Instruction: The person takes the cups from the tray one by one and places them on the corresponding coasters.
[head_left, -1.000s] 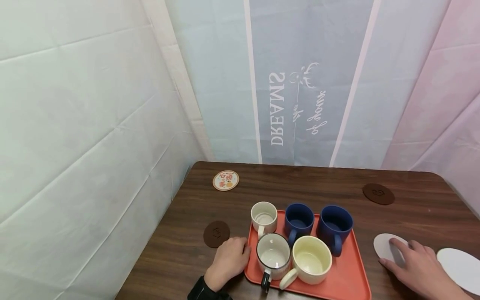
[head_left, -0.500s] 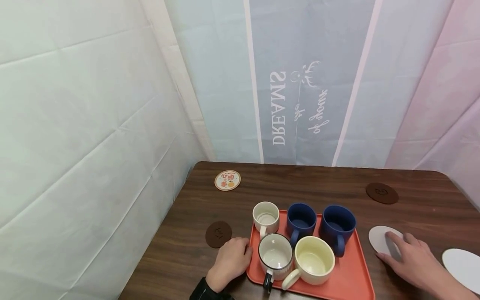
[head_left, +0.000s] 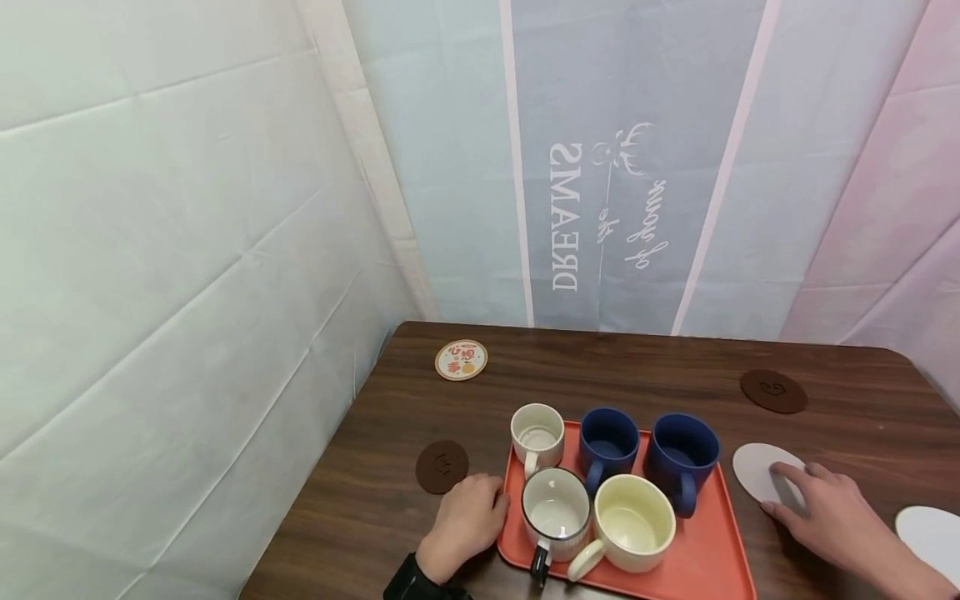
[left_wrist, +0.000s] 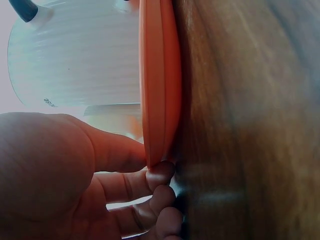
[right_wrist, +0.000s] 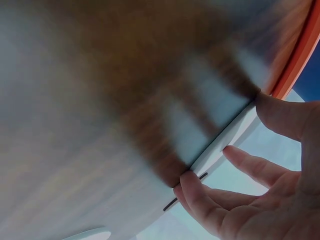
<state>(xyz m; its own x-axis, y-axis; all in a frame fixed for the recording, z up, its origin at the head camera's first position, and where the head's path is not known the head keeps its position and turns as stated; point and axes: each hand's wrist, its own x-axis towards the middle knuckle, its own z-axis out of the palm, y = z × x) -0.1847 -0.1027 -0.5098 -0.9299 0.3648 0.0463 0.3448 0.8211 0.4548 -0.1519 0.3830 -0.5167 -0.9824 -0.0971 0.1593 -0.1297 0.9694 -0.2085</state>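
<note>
Wooden table [head_left: 645, 383]; flat white coaster [head_left: 761, 471]

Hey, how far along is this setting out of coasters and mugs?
Done: three coasters lie apart on the table. In hand: the right hand presses a white coaster flat beside the tray, which the left hand touches at its edge. Left: all five mugs sit on the tray; another white coaster waits.
</note>
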